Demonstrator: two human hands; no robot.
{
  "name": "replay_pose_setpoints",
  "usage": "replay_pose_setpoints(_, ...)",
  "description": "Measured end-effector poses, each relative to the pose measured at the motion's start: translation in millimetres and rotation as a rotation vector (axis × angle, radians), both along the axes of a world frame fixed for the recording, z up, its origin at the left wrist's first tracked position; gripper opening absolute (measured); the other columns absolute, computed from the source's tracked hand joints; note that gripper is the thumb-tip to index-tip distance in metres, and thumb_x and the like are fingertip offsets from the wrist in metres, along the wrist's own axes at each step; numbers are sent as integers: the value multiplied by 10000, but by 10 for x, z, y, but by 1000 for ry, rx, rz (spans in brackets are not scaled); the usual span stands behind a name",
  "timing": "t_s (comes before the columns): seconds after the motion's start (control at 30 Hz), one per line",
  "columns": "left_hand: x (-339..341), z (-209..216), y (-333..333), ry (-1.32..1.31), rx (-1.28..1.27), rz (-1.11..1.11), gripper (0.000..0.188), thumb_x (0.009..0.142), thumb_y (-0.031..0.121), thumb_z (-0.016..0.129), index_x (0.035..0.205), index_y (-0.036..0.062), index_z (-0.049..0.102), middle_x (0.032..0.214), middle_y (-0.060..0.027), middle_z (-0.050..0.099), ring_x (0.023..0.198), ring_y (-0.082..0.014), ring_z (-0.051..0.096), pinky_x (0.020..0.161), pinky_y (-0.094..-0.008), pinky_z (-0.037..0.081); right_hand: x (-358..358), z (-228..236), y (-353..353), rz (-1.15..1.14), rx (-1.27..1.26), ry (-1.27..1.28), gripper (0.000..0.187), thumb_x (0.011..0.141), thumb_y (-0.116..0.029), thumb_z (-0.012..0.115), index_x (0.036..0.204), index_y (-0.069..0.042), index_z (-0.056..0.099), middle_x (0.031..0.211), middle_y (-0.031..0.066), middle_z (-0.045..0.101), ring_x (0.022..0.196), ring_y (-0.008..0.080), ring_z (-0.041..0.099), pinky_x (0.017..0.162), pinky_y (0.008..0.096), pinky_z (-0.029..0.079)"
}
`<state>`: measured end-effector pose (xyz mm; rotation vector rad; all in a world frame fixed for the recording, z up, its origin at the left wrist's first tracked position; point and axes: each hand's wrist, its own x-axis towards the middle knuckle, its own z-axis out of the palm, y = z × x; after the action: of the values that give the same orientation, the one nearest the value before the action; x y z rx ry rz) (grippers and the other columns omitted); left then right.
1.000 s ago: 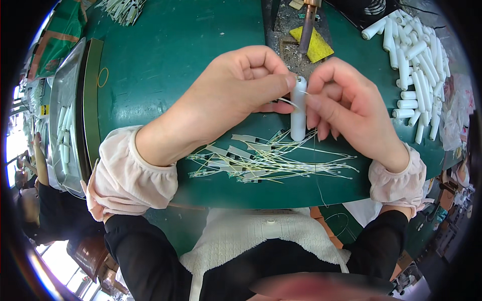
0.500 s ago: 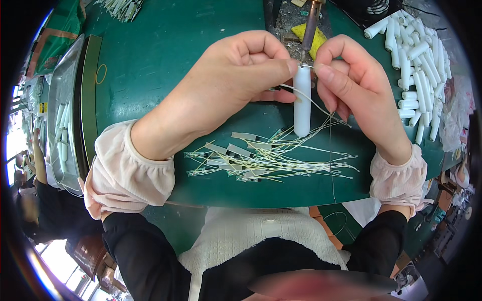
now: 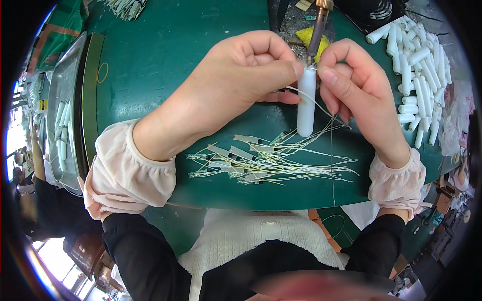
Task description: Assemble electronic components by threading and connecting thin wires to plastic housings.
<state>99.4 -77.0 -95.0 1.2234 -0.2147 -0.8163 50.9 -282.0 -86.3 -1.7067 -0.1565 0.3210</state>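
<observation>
A white cylinder (image 3: 306,108), which looks like a battery cell, stands between my hands, its top end below a soldering iron tip (image 3: 316,40). My left hand (image 3: 251,67) is closed beside it, thumb and forefinger pinching at its top edge. From the left fingers a white wire (image 3: 314,102) curves across the cylinder; a small dark part is half hidden there. My right hand (image 3: 349,80) pinches a thin wire end at the other side of the cylinder's top. Below lies a bunch of thin wires with small boards (image 3: 251,159).
White cylinders (image 3: 422,70) are heaped at the right. A yellow sponge (image 3: 305,36) lies behind the iron. At the left stands a metal tray (image 3: 75,60) holding more cylinders, near a rubber band (image 3: 103,72). More wired parts (image 3: 128,7) lie at the far left.
The cylinder and both hands have shifted slightly right, and the iron appears a little lower and further right. Both grips stay closed.
</observation>
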Motion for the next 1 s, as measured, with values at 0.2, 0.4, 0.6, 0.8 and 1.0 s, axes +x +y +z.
replay_pose_setpoints(0.2, 25, -11, 17, -4, -16, -14, 134, 901, 142, 633, 926, 24, 573, 906, -35, 640, 823, -80, 623, 780, -222, 534, 7, 5, -13, 0, -4, -9, 116, 987, -190, 500, 996, -76, 482, 614, -21, 512, 473, 4, 352, 429, 151, 237)
replay_pose_setpoints(0.4, 2, -26, 30, -10, 23, -84, 66, 939, 130, 578, 934, 64, 572, 979, -31, 644, 878, -97, 626, 803, -284, 550, -6, 1, -61, 15, -41, 21, 103, 979, -175, 504, 1004, -78, 482, 629, -33, 508, 498, -1, 378, 436, 146, 242)
replay_pose_setpoints(0.6, -16, -27, 33, 4, 4, -86, 62, 936, 124, 582, 933, 63, 571, 995, -40, 649, 913, -104, 628, 806, -285, 546, -60, 33, -17, 22, -34, -4, 112, 975, -172, 504, 1031, -81, 472, 639, -40, 500, 525, -1, 407, 442, 142, 259)
replay_pose_setpoints(0.8, 16, -48, 19, -9, -5, -32, 105, 926, 145, 597, 935, 44, 570, 968, -52, 657, 897, -104, 629, 810, -264, 536, -26, 2, -52, -29, -31, 10, 136, 986, -216, 484, 1020, -87, 462, 632, -22, 505, 504, 13, 399, 437, 146, 267)
replay_pose_setpoints(1.0, 18, -64, 15, -36, -23, -34, 118, 933, 169, 587, 928, 54, 561, 1004, -79, 661, 917, -119, 630, 825, -274, 526, -21, -20, -54, -44, -22, -20, 139, 993, -235, 470, 993, -97, 456, 620, -12, 506, 482, 16, 388, 426, 148, 260)
